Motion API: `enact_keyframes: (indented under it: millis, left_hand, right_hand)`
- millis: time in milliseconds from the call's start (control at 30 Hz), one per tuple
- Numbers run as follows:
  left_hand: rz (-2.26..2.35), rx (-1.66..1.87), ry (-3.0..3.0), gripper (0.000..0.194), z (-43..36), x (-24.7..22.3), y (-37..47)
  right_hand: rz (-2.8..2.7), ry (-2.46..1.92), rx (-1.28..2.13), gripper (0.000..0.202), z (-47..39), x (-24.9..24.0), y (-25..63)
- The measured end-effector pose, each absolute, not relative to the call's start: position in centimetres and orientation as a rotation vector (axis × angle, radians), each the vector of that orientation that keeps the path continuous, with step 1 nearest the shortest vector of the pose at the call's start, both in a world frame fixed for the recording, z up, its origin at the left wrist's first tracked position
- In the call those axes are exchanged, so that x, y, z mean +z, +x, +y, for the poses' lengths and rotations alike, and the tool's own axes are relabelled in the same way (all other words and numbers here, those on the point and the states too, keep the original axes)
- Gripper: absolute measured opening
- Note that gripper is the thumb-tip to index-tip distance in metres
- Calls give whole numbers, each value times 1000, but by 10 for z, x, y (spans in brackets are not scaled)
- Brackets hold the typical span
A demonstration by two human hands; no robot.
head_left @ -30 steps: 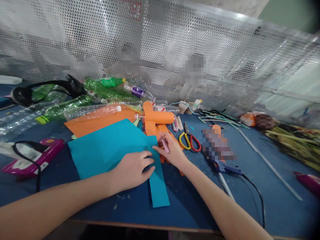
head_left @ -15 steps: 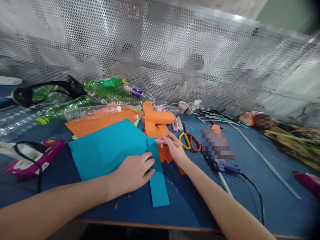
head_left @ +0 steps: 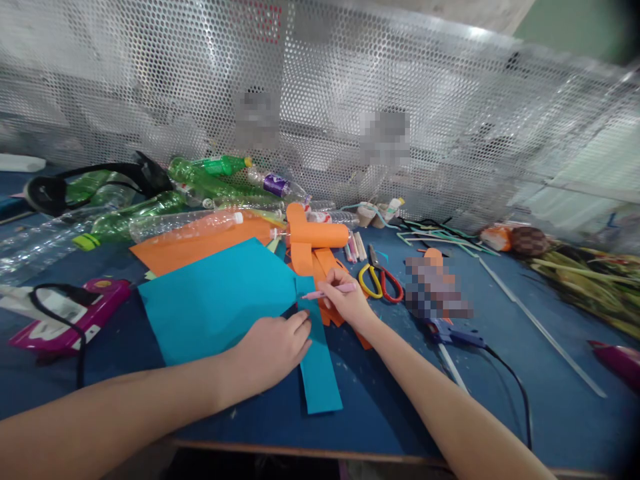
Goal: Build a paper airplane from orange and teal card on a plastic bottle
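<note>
A perforated metal screen (head_left: 325, 80) backs the blue worktable (head_left: 370, 413); blurred figures show through its holes. I see two bare hands at work near the table's front.

Blue paper strip (head_left: 321, 377): lies flat, long side running toward the person, at the right side of a larger blue sheet (head_left: 215, 287). Whether the two overlap under the hand, I cannot tell.

Left hand (head_left: 274, 343): palm down, fingers loosely bent and a little apart, gripping nothing. Palm is over the sheet's lower right corner; fingertips reach across onto the strip, just below its upper end.

Right hand (head_left: 346, 301): thumb and fingers closed in a writing grip on a slim pink pen (head_left: 314, 294). The pen slants nearly level, its tip pointing left over the strip's upper end, just above the left fingertips. Contact of tip with paper: too small to judge. The strip's upper end thus sits between the two sets of fingers.

Surroundings: loose orange strips (head_left: 325, 260) lie beside and partly behind the right hand; beyond them, a bottle wrapped in orange paper (head_left: 323, 235). Scissors (head_left: 377, 268) with one yellow and one red handle rest just right of that hand. A blue glue gun (head_left: 457, 335) lies farther right, cord trailing forward.
</note>
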State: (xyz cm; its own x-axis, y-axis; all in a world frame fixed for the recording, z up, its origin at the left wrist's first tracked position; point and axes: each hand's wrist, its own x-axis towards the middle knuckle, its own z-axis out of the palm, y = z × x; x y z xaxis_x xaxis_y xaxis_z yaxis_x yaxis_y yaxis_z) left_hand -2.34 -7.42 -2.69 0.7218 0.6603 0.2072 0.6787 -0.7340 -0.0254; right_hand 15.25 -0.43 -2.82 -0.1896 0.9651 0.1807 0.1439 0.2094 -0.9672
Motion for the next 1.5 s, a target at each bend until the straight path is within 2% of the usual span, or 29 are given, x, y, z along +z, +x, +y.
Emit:
enact_keyframes:
  millis: [233,400,500,733,1100,1500]
  left_hand:
    - [-1104,-240,-2850,36,-76,-23,-25]
    - [-1254,-242,-2835,52,-76,-12,-28]
    - [-1272,-272,-2805,48,-76,-11,-28]
    - [-1208,-658,-2793,38,-71,-11,-30]
    - [-1226,-339,-2889,45,-77,-20,-26]
    - [-1229,-296,-2858,45,-81,-18,-23]
  right_hand:
    - [-1489,-1101,991,30,-7,-26,154]
    - [-1443,-1094,878,24,-11,-16,155]
    - [-1461,-1093,881,23,-10,-15,155]
    - [-1550,-1042,949,29,-9,-18,156]
    - [-1689,-1070,1056,25,-10,-22,152]
    - [-1680,-1065,1141,23,-7,-25,152]
